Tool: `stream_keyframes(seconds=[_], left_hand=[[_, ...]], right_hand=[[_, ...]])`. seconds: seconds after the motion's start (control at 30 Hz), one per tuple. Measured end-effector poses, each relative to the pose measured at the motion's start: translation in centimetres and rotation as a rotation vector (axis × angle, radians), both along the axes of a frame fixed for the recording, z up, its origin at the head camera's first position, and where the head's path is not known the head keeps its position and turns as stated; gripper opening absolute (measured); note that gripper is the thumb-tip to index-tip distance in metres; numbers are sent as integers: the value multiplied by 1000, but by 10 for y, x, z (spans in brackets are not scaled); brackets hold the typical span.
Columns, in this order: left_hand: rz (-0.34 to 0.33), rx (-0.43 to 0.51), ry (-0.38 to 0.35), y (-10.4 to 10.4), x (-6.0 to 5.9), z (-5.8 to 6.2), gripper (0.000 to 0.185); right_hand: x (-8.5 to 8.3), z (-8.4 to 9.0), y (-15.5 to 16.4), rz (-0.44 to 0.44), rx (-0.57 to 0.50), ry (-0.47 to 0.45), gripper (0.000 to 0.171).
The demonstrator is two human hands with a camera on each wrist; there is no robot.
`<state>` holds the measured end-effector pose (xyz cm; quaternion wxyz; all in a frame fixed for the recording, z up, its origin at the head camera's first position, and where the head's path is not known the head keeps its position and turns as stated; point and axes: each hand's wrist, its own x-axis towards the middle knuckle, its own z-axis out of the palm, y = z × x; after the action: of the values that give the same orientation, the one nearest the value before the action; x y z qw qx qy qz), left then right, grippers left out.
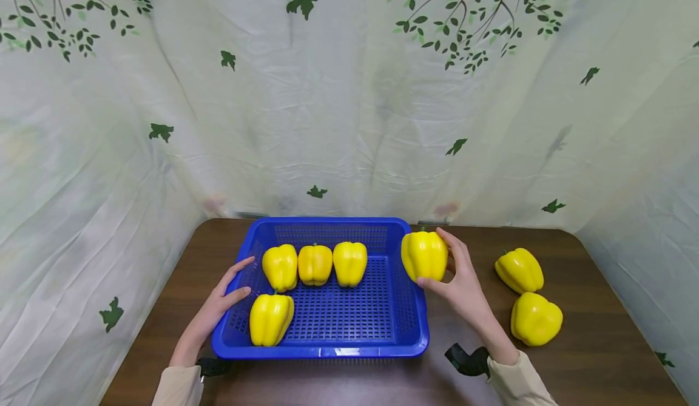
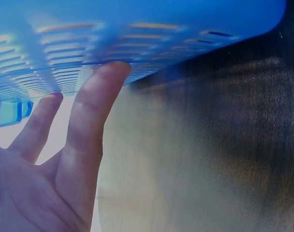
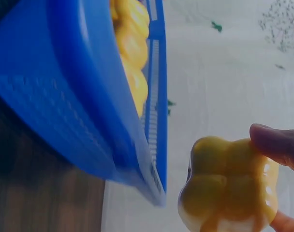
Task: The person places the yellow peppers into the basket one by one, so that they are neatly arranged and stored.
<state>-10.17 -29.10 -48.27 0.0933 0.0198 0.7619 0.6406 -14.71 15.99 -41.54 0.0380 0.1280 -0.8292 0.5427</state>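
On the brown bench (image 1: 601,333), before the leaf-printed curtain (image 1: 349,90), I record the following.

Item one: blue basket (image 1: 327,350), perforated, rectangular, set at the middle of the bench. It holds four yellow peppers: a row of three (image 1: 314,264) along the far side, touching one another, and a fourth pepper (image 1: 270,318) alone in the near left corner.

Item two: held pepper (image 1: 424,255), yellow, stem upward. My right hand (image 1: 464,284) grips it, thumb under and fingers curled round its far side. It hangs above the basket's right rim, at the far right corner, clear of the basket floor. The right wrist view shows its lobed underside (image 3: 228,188) with my fingertip (image 3: 275,142) on it and the basket wall just beside.

Item three: my left hand (image 1: 218,306), released, fingers straight and spread, grasping nothing. It rests against the basket's left wall; the left wrist view shows a fingertip (image 2: 110,72) touching the slotted blue plastic from outside.

Item four: two loose peppers on the bench, right of my right hand and well apart from the basket: one farther (image 1: 519,270), one nearer (image 1: 536,318), just beside each other.
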Motion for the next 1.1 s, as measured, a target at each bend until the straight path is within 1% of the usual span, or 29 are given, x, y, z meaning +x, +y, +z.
stream_keyframes(seconds=[0.13,0.3,0.57,0.83,1.1], left_hand=[[5,7,-16,1,0,1,57],[5,2,-12,1,0,0,57],[3,-6,4,0,0,-1,57],[8,-21,17,0,0,-2,57],[9,-23,18,0,-1,-2,56]], right_hand=[[5,-4,-11,21,-11,11,89],[12,-8,-24,50,-26,27,89],[25,-14,-46,55,-13,-14,89],[34,-19,-69,76,-19,2,91],[42,-20,-87,108,-32,-33,89]])
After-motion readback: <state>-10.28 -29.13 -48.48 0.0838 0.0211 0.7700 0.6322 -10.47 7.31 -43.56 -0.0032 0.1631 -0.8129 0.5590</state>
